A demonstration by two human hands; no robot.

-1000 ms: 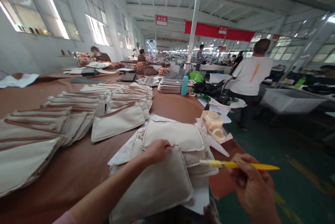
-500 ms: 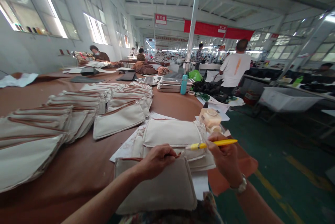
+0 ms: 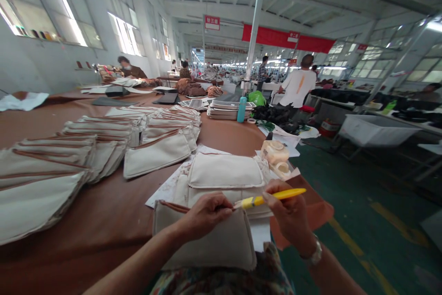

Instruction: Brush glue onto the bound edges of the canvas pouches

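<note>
My left hand (image 3: pixel 210 212) pinches the top edge of a grey-beige pouch (image 3: pixel 214 246), which has brown trim along its opening and hangs over the table's front edge. A yellow-handled brush (image 3: pixel 272 197) is held in my right hand (image 3: pixel 286 212), its tip touching the pouch's top edge just right of my left fingers. Behind them, pale pouches (image 3: pixel 226 170) lie stacked on white paper (image 3: pixel 169 187). An open, yellowish plastic container (image 3: pixel 275 151) stands beyond my right hand.
Rows of pale pouches (image 3: pixel 103 141) cover the left of the brown-covered table (image 3: pixel 103 212). A teal bottle (image 3: pixel 241 110) stands near the back, beside black material (image 3: pixel 276 118). A person in a white shirt (image 3: pixel 297 85) is beyond the table.
The brush in my right hand has moved left and down onto the pouch's edge. My left hand keeps its hold. The person in the white shirt has shifted left.
</note>
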